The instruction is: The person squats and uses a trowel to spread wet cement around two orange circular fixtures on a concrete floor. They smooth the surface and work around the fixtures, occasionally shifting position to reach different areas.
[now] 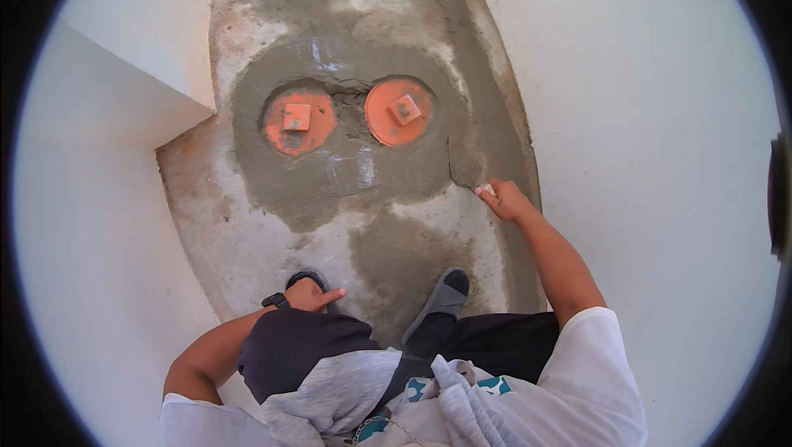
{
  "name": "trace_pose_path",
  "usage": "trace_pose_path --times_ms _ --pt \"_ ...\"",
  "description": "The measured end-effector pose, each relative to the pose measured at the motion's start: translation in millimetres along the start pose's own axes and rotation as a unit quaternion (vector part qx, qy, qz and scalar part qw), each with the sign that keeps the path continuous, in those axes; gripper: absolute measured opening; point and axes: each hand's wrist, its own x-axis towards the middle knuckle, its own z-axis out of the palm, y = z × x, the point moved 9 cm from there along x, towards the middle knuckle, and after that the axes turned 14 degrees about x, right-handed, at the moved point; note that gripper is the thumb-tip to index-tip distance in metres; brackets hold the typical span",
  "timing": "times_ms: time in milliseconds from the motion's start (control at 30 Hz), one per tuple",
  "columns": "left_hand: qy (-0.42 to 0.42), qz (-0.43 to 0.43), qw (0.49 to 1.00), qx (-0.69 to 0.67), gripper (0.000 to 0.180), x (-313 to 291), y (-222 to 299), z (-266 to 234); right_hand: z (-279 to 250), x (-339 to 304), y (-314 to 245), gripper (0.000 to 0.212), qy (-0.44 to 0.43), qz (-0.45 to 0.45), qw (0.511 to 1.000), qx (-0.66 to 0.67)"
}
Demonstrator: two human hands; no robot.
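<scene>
My right hand is closed around the pale handle of a trowel. The trowel's blade, coated in grey mortar, lies against the wet mortar at the right side of a smoothed patch. Set into that patch are two round orange caps, a left cap and a right cap, each with a square raised knob and some mortar smears. My left hand rests on my knee with one digit stretched out and holds nothing visible; its other fingers are partly hidden.
A white wall rises along the right, with a mortar strip at its foot. On the left, another white wall juts out in a corner. My sandalled foot stands on the stained concrete floor.
</scene>
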Motion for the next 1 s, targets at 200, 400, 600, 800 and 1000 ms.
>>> trace_pose_path --times_ms 200,400,600,800,1000 --pt "-0.011 -0.010 0.999 0.032 0.080 1.9 -3.1 0.2 -34.2 28.5 0.2 0.059 0.065 -0.027 0.994 0.085" --pt "-0.025 -0.008 1.000 0.018 0.078 1.4 -1.8 -0.2 -60.4 80.1 -11.0 0.054 0.081 -0.061 0.993 0.058" --pt "-0.026 -0.018 0.999 0.004 0.075 -6.1 5.4 -5.6 -70.0 100.7 -20.6 0.052 0.066 -0.044 0.996 0.034" --pt "-0.022 -0.021 0.999 -0.020 0.073 -5.4 5.8 -5.0 -39.2 52.5 -22.8 0.051 0.007 -0.026 0.999 -0.030" --pt "-0.027 -0.019 0.999 0.023 0.076 -0.1 1.2 -3.3 5.8 -7.3 -8.8 0.049 -0.014 0.002 1.000 -0.026"
